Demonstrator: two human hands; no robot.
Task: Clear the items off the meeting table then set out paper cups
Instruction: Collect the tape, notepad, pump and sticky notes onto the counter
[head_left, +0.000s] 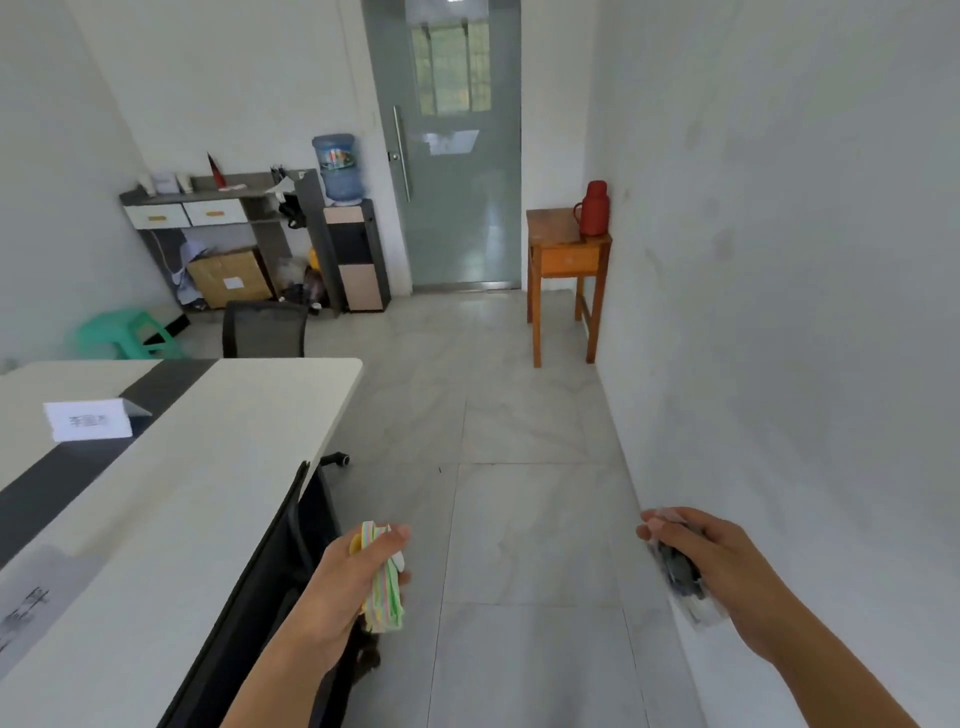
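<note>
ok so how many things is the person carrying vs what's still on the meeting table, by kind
Pastel striped bundle, in left hand: 1
Dark blurred item, in right hand: 1
White name card on meeting table: 1
Blurred printed sheet on table: 1
Total: 4

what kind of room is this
Most likely a small office meeting room: a long white meeting table with a folded name card on it, a mesh office chair at its far end, and a water dispenser beside the door.
</note>
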